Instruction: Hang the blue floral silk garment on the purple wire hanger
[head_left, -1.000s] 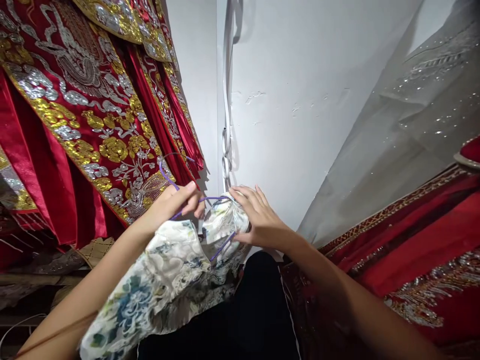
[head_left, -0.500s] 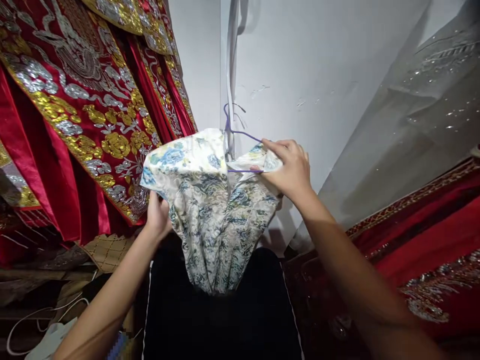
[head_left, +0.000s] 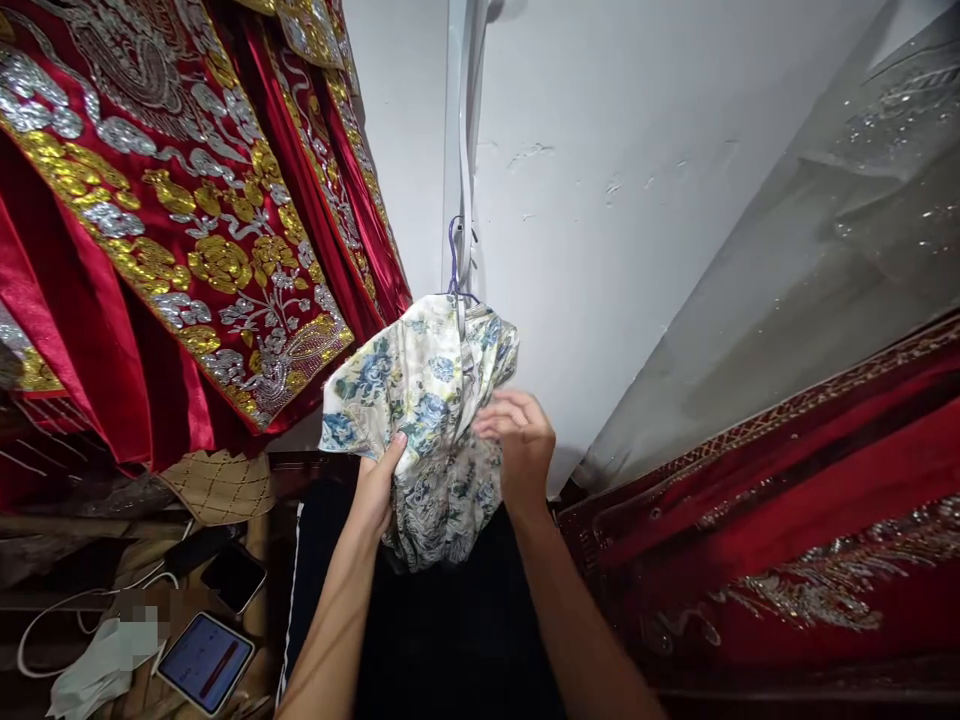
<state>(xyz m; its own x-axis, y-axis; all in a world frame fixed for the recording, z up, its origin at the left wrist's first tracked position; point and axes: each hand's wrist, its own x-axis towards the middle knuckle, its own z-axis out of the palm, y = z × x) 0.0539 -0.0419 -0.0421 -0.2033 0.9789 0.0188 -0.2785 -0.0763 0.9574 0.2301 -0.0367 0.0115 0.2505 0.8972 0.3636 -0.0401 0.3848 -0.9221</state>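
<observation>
Gripping the floral garment [head_left: 429,408], hung on the purple hanger [head_left: 454,281], with the left hand [head_left: 376,490], probably to stop it swinging; unclear whether pinching its opening with the blurred right hand [head_left: 522,440].

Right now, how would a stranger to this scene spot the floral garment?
Start at the white wall in the middle. In front of it, on a purple hanger, is the floral garment, held by the left hand. Blue flowers on cream set it apart from the red embroidered fabric on the left.
</observation>
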